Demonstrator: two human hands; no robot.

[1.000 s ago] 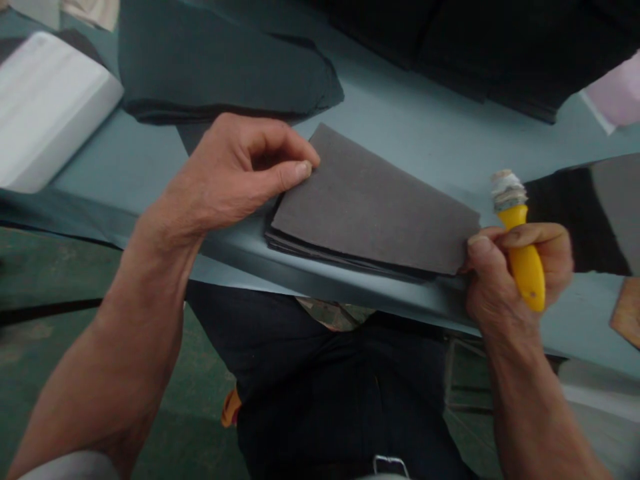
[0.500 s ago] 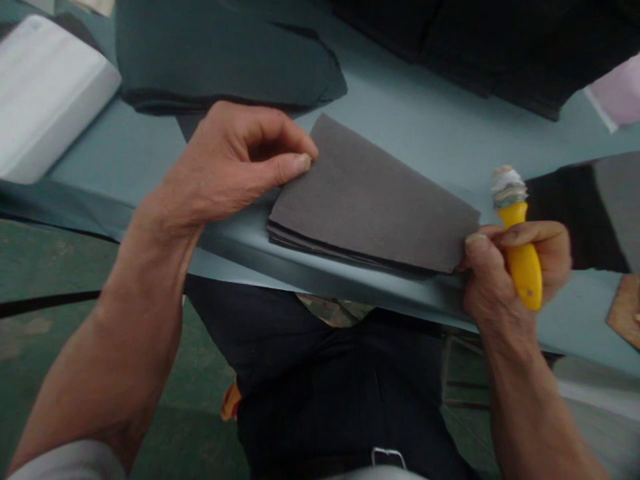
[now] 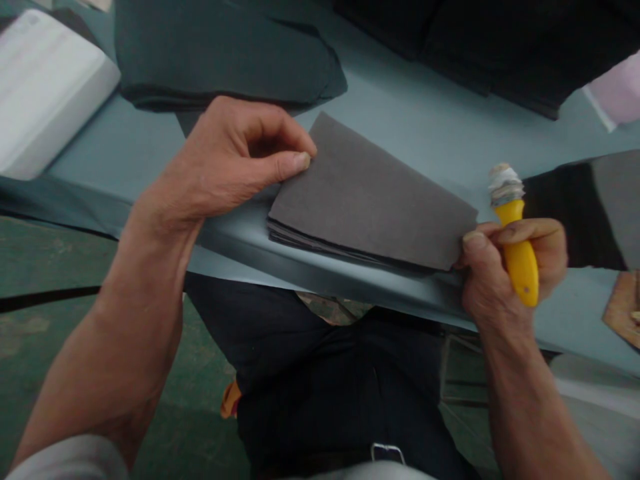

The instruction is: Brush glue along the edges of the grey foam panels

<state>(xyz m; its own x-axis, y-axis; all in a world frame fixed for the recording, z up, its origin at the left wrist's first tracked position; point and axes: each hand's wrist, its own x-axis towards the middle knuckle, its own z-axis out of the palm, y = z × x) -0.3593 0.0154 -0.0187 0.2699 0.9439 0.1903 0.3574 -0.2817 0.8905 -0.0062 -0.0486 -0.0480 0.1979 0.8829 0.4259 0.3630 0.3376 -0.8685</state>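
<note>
A stack of dark grey sheets [image 3: 370, 197] lies near the front edge of the table, its layers slightly fanned along the near side. My left hand [image 3: 250, 157] pinches the upper left edge of the top sheet between thumb and finger. At the stack's right end, my right hand [image 3: 515, 260] is closed, thumb and finger gripping the corner. That same hand also holds a yellow-handled brush [image 3: 521, 267], its whitish wrapped end pointing up and away from me.
Folded dark green fabric [image 3: 225, 57] lies behind my left hand, with a white block [image 3: 53, 93] at far left. Black material [image 3: 500, 47] covers the back right. Grey and black pieces [image 3: 570, 213] and a wooden board [image 3: 625, 307] lie at right.
The view has shifted very slightly. Both hands keep their hold on the sheets, and the brush remains in my right hand.
</note>
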